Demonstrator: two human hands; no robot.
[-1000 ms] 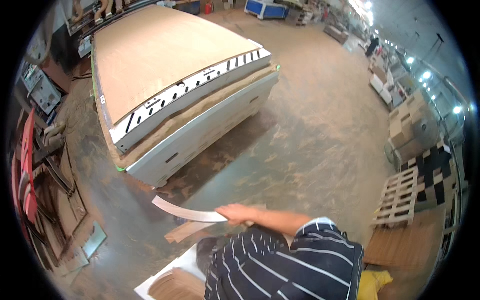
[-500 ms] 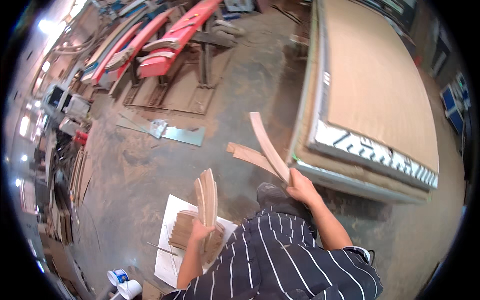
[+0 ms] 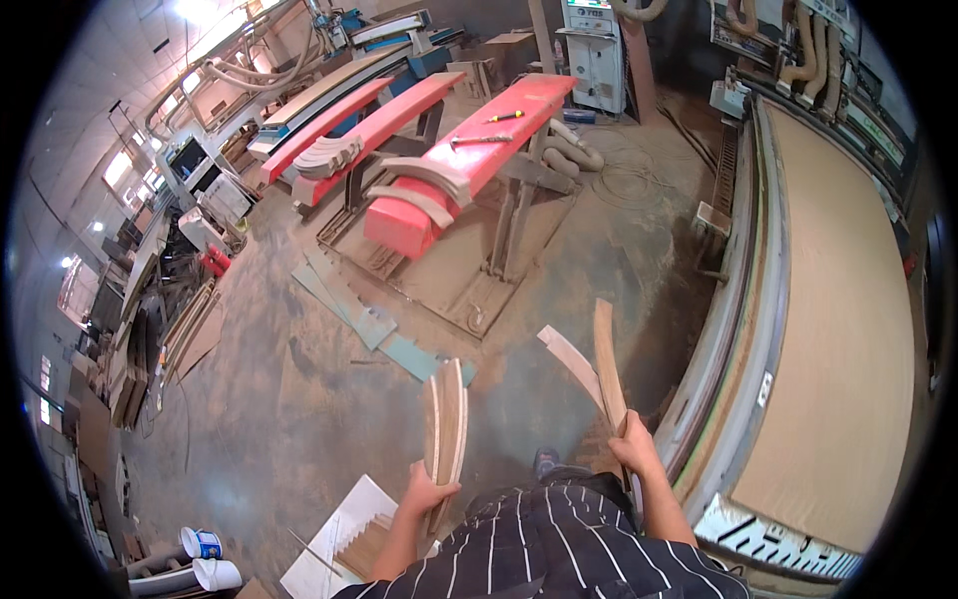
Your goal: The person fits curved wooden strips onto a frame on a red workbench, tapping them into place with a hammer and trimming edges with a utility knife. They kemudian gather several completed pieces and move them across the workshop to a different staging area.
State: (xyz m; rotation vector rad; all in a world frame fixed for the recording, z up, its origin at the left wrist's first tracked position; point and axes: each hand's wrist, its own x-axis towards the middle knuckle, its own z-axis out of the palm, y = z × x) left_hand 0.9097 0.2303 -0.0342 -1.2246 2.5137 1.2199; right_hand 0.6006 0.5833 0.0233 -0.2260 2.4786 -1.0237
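Note:
Several curved wooden strips (image 3: pixel 446 424), stood on end and pressed together, are gripped by my left hand (image 3: pixel 429 489). My right hand (image 3: pixel 636 444) is closed round the lower ends of two more curved strips, one tan (image 3: pixel 607 354) and one paler pinkish (image 3: pixel 572 367), which fan apart at the top. By my left forearm, a stack of wooden pieces with a stepped edge (image 3: pixel 364 547) lies on a white board (image 3: pixel 344 514). A thin rod (image 3: pixel 314 551) rests across that board.
Ahead, long red-topped beams (image 3: pixel 479 150) on stands carry curved wooden pieces (image 3: pixel 424 185), with tools (image 3: pixel 504 117) on one. A large panel-topped machine bed (image 3: pixel 828 329) runs along my right. Greenish strips (image 3: pixel 384 334) lie on the floor. Two buckets (image 3: pixel 215 572) stand at lower left.
My view has swung up and toward the red beams. I hold the same bundles in both hands; the stepped stack now sits lower in the picture.

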